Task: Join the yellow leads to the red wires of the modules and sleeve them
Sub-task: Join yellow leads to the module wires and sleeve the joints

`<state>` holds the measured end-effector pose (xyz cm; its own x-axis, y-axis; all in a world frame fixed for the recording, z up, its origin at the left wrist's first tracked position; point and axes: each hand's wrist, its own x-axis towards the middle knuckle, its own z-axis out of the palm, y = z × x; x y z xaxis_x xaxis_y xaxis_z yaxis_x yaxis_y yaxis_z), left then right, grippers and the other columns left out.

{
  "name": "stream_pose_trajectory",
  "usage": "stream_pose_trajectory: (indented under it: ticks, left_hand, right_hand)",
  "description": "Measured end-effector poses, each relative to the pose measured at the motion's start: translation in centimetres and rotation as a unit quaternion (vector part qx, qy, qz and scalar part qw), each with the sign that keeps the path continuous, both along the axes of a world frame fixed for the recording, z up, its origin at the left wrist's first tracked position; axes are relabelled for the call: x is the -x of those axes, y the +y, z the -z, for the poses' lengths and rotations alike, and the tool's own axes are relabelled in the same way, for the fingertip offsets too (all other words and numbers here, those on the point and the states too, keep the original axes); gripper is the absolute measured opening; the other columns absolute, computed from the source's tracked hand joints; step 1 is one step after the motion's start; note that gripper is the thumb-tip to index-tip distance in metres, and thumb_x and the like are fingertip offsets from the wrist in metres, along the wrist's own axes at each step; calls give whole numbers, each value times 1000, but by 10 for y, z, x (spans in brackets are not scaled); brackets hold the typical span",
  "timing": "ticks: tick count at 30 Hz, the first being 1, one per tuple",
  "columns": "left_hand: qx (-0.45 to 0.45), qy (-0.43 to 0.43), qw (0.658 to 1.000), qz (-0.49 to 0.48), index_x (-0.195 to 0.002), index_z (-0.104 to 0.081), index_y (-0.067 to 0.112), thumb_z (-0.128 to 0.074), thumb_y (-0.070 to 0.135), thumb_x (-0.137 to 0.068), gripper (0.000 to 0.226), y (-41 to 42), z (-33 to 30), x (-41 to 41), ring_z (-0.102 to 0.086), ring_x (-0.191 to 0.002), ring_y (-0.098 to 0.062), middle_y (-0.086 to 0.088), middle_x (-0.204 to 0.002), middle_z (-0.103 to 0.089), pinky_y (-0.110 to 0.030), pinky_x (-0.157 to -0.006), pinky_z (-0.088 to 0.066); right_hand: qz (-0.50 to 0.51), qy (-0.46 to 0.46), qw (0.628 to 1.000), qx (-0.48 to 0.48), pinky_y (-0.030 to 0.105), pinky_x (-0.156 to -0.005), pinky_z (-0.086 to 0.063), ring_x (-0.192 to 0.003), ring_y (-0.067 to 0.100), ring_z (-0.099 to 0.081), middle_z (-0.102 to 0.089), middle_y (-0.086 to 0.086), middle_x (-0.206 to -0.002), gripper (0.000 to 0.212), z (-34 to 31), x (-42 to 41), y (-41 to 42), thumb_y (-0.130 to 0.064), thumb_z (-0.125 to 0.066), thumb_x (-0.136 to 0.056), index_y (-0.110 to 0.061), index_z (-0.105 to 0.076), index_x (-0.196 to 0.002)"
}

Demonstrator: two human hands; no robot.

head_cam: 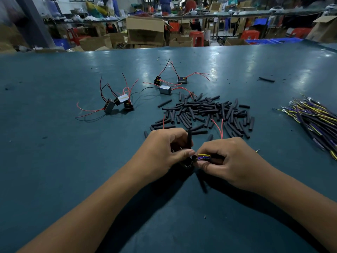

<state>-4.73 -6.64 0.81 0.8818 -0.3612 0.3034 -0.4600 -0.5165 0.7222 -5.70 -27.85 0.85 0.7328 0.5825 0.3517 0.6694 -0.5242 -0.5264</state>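
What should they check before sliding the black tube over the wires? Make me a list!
1. Left hand grips a black sleeve: ok.
2. Right hand pinches the yellow lead: ok.
3. Module held under the left thumb: ok.
4. Lead twisted to the red wire: cannot tell, fingers hide it.
5. Spare sleeves pile close by: ok.
6. More leads in the bundle: ok.

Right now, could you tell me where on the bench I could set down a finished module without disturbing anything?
Bare table lies left of the left hand, below the left module cluster. The far right corner, beyond the stray sleeve, is also free. It is crowded from the sleeve pile to the lead bundle.
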Motion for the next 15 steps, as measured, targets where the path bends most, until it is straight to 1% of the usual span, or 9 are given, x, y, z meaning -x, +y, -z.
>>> stream_pose_trajectory:
  ticks: [1,3,4,5,7,9,12,15]
  left_hand:
    - [-2,-1,1000,-1,-88,-70,13,-79,11,-84,10,0,0,0,-62,-64,0,8,-72,-69,-24,-62,-52]
    - [-10,-7,1000,0,-87,-69,14,-79,8,-84,12,0,-1,2,-57,-60,5,13,-68,-64,-12,-60,-42]
    - [-13,-13,1000,-1,-86,-69,15,-80,10,-84,12,0,-2,3,-56,-59,6,17,-66,-62,-8,-59,-39]
    - [-14,-19,1000,-4,-85,-69,15,-80,13,-84,12,0,-2,4,-55,-58,7,20,-63,-60,-5,-58,-37]
    - [-20,-30,999,-11,-84,-68,14,-81,16,-84,13,-1,-3,6,-55,-57,8,24,-61,-59,-4,-56,-36]
    - [-24,-38,999,-15,-84,-68,14,-82,15,-83,14,-1,-3,8,-55,-57,10,26,-61,-60,-3,-55,-36]
    - [-27,-45,998,-22,-83,-68,15,-83,14,-82,15,-1,-3,10,-56,-57,10,28,-62,-60,-3,-56,-37]
    - [-36,-48,998,-26,-86,-68,17,-83,15,-82,16,-1,-3,12,-58,-61,8,26,-64,-61,-4,-59,-38]
  right_hand:
    - [1,17,1000,-9,21,-56,-42,-57,7,-52,-62,-7,-67,4,0,-1,0,-27,-71,-86,-27,-68,-88]
    - [-3,91,994,-55,33,-57,-44,-58,18,-49,-59,0,-67,16,-1,-2,-3,-32,-72,-86,-33,-59,-94]
    - [-5,123,989,-84,36,-58,-43,-60,21,-48,-57,1,-69,20,-3,-2,-5,-34,-71,-85,-34,-54,-96]
    - [-7,142,984,-105,38,-59,-44,-63,24,-50,-56,0,-72,20,-5,-3,-7,-35,-69,-86,-35,-52,-97]
    - [-14,153,981,-116,42,-61,-44,-68,30,-52,-58,2,-76,13,-8,-5,-10,-35,-65,-88,-34,-54,-95]
    - [-18,156,979,-126,39,-61,-45,-67,28,-53,-60,6,-77,8,-8,-6,-11,-34,-64,-89,-30,-57,-92]
    - [-10,144,980,-136,35,-64,-49,-70,26,-59,-64,2,-78,7,-10,-5,-11,-33,-65,-89,-28,-61,-91]
    - [-7,142,978,-150,29,-67,-52,-72,17,-66,-69,0,-81,3,-11,-3,-12,-29,-64,-89,-29,-63,-92]
